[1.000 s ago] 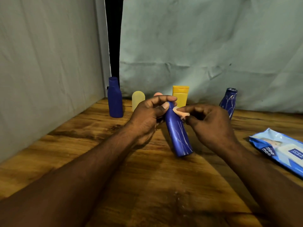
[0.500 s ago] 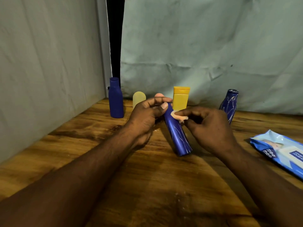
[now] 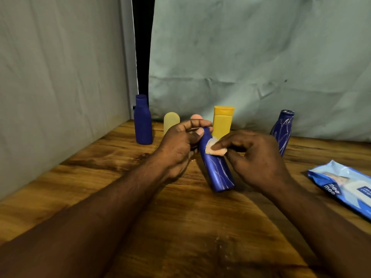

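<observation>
Editor: Bottle cleaning? Where is the blue bottle [image 3: 218, 173] now?

Photographer: Tilted, with its base apparently on the tabletop [image 3: 180, 227]. The left hand [image 3: 180, 145] has its grip curled round the neck. The right hand [image 3: 255, 157] pinches a peach pad [image 3: 215, 149] against the shoulder.

Editor: Anything new since a second ago?

Photographer: The pad has slid down from the neck. Wiping looks under way, with the lower half likely still to do.

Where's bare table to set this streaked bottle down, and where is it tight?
The table is barest between the two forearms, nearer than the held bottle. Another patch runs between the left wall and the left forearm, in front of the plain blue bottle. Crowded: the back row, from that bottle past the yellow tube to the standing streaked bottle.
</observation>
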